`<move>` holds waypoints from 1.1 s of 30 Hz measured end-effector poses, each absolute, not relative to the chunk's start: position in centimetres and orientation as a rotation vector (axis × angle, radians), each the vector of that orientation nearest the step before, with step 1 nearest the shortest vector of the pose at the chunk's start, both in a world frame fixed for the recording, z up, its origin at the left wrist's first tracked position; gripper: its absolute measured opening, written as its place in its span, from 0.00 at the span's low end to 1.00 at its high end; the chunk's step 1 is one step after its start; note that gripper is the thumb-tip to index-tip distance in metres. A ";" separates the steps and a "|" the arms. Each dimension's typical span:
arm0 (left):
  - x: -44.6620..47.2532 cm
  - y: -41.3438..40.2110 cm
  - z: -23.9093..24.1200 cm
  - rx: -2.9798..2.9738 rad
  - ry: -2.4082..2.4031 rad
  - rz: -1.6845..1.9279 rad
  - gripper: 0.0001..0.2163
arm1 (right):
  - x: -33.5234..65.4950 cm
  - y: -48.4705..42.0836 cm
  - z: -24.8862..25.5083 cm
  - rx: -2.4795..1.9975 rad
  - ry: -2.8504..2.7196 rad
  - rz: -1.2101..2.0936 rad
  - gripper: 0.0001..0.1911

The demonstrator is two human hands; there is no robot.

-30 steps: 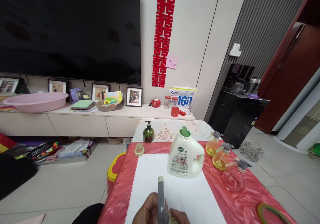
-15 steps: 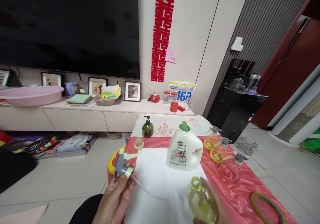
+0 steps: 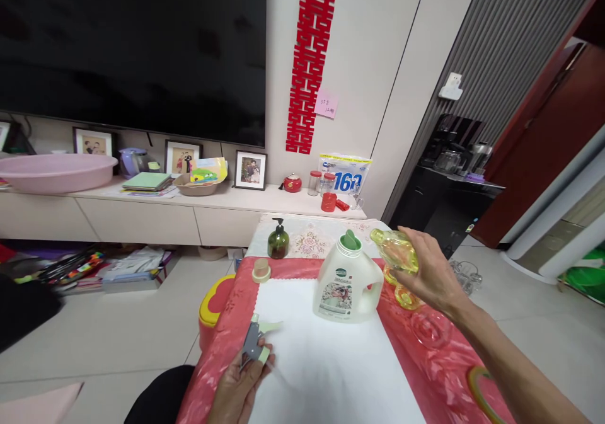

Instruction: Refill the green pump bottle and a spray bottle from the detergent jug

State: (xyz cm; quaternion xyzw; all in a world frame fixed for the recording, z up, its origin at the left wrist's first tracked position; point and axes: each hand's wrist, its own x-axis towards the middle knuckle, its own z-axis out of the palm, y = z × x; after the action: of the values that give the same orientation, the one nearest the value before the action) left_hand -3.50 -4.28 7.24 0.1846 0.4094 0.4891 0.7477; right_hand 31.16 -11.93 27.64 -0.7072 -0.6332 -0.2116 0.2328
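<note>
A: Where's the yellow bottle [image 3: 396, 251]?
B: Gripped in the right hand [image 3: 428, 273], lying on its side, open neck pointing left toward the white jug [image 3: 348, 283], just beside its cap.
A: And the left hand [image 3: 239, 386]?
B: Closed on the grey sprayer head [image 3: 253, 342], low over the table [image 3: 331, 373]; well apart from the bottle.

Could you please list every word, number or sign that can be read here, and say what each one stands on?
"160": large blue digits on the white plastic pack on the shelf.
Red double-happiness characters: paper cutout strip on the wall.
Pink sticky note: handwritten, too small to read.
White detergent jug: label print too blurred to read.
</note>
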 end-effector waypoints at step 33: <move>-4.1 -3.9 5.2 0.523 0.795 1.026 0.21 | 31.7 -8.7 32.3 -1.960 -2.211 -0.846 0.37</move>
State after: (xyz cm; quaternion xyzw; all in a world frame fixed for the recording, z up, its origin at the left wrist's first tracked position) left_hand -4.07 -3.90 5.19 0.2408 0.3657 0.4723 0.7650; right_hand 31.74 -8.66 32.34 -0.6374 -0.7190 -0.2750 0.0339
